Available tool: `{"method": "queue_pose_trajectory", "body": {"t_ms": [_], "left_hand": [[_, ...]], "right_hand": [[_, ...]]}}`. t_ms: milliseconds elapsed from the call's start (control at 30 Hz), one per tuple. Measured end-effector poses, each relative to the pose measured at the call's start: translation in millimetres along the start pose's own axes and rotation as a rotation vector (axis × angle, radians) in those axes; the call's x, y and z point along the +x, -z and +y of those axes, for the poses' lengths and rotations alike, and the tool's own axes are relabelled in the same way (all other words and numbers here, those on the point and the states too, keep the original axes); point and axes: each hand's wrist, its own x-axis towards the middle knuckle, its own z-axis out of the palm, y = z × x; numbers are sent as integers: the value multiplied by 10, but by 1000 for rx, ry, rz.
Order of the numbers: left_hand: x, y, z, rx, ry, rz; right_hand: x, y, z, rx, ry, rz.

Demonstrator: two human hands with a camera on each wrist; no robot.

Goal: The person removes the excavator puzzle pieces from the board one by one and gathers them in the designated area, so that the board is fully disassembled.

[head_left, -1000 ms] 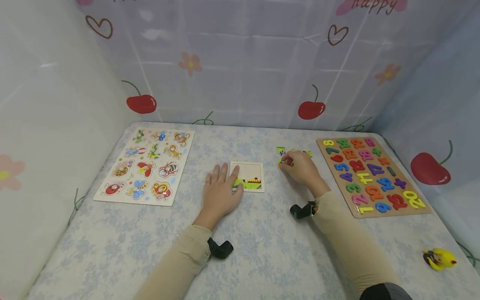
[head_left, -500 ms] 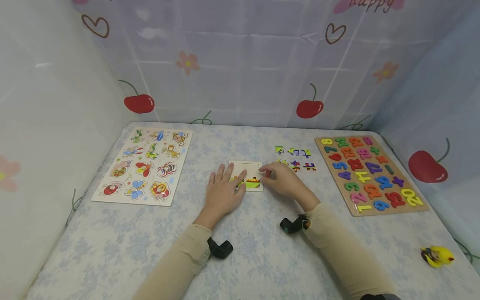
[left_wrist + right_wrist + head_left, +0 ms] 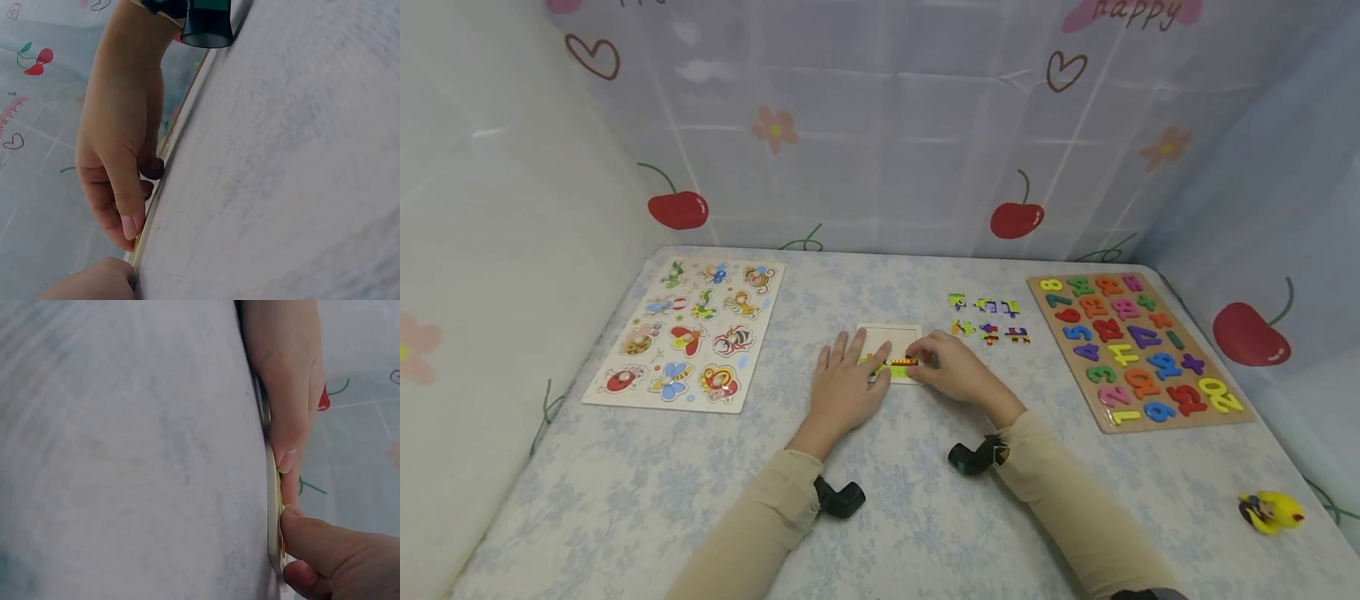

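Observation:
A small square wooden puzzle tray (image 3: 889, 335) lies mid-table, with green pieces and a red-and-yellow train strip along its near side. My left hand (image 3: 844, 396) lies over its left side, fingers spread, thumb and index reaching onto the pieces. At the tray's right side my right hand (image 3: 953, 367) has bent fingers, pinching a small puzzle piece that they mostly hide. In the left wrist view the right hand (image 3: 119, 144) points thumb and fingers down at the tray edge. In the right wrist view the right thumb (image 3: 297, 519) touches the tray's top beside the left hand (image 3: 287, 381).
Several loose puzzle pieces (image 3: 988, 329) lie in two rows behind the right hand. An insect puzzle board (image 3: 688, 333) is at left, a number board (image 3: 1138, 354) at right. A yellow duck toy (image 3: 1273, 511) sits near the right edge. Printed curtains surround the table.
My right hand has moved left from the loose pieces to the tray's right side and then a little nearer, onto the train strip. The left hand has stayed nearly still on the tray.

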Motion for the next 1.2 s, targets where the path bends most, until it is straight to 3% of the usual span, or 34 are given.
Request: {"method": "queue_pose_trajectory", "body": {"t_ms": [533,700,1200], "left_hand": [[4,12,5,2,-2,-4],[1,10,9,-10,6,-3],[-2,-17,-19,-52,-3,5]], "right_hand": [[3,29,-3,218,-3,8],[-71,135,73,241,-60,36],[-511,589,634,107,-261,108]]}}
